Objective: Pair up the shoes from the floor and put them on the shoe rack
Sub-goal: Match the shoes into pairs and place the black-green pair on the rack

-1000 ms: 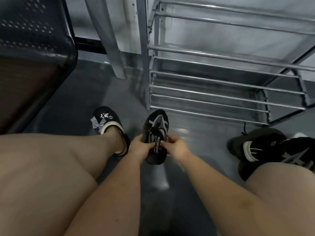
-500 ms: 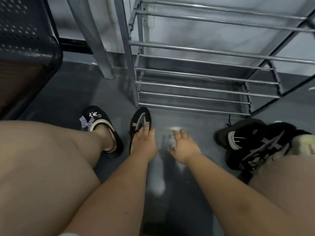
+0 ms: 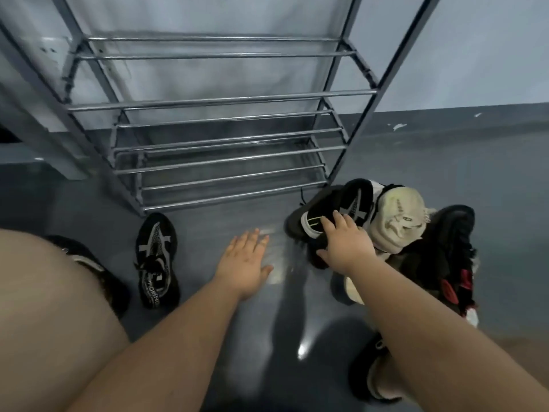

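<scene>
1. My left hand point(image 3: 243, 263) hangs over the grey floor point(image 3: 89, 203) with its fingers straight and spread, holding nothing.
2. My right hand point(image 3: 341, 242) lies on the pile of shoes point(image 3: 416, 248) to my right. Its fingers are laid fairly straight over a black trainer with a white cross pattern point(image 3: 355, 200); the thumb points down toward the dark shoe beneath. I cannot see any finger curled round the shoe, so the hand reads as resting on it rather than gripping.
3. A single black trainer with grey mesh and white lettering point(image 3: 157, 260) lies flat on the floor to the left of my left hand, toe toward the shoe rack point(image 3: 225, 99), close to its front left foot but not on it.
4. The pile sits by the rack's front right leg. In it I make out a dark shoe with a white stripe point(image 3: 309, 224), a cream shoe point(image 3: 398, 221) just right of my right hand, and a black shoe with red patches point(image 3: 457, 278) at the far right.
5. The rack is metal, with bare bars on every tier I can see.
6. A black slipper point(image 3: 86, 260) shows on my left foot, partly hidden behind my thigh.
</scene>
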Tool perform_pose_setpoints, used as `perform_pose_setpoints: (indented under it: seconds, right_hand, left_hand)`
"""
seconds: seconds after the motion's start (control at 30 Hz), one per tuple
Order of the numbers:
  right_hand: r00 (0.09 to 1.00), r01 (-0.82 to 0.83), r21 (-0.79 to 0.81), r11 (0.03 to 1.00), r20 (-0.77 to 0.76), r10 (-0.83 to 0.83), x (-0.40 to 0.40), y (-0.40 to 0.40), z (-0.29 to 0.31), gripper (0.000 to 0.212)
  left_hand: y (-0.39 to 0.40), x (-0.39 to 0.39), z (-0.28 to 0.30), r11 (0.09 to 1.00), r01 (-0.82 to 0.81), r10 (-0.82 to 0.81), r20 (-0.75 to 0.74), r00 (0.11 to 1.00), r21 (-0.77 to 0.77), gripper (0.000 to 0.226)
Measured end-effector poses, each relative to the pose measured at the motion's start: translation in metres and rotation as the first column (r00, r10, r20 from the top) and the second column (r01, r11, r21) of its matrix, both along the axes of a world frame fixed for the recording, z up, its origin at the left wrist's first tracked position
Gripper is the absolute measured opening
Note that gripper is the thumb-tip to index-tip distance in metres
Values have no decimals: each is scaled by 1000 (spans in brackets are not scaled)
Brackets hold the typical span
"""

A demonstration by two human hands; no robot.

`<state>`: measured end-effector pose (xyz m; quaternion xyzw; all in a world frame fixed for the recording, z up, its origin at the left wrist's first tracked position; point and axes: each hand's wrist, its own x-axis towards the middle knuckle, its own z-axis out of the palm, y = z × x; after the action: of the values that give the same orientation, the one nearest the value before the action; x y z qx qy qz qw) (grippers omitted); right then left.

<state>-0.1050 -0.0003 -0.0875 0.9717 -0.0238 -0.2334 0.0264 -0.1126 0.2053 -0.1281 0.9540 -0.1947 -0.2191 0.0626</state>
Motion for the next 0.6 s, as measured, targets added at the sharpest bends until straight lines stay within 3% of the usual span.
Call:
perform_pose_setpoints:
  seconds: [0.27, 0.43, 0.6]
  right_hand:
    - [993, 108, -20, 994, 50, -107, -6, -91, 9, 72]
    - [970, 194, -5, 981, 148, -191, -25, -145, -2, 74]
    - [882, 423, 139, 895, 166, -442, -37, -166, -21, 77]
  left_hand:
    - [-72, 18, 12, 981, 192, -193, 57, 980, 23, 65]
    - [-131, 35, 23, 924, 380, -381, 135, 915, 35, 61]
    - [-188, 43, 28, 912, 408, -400, 141, 905, -30, 58]
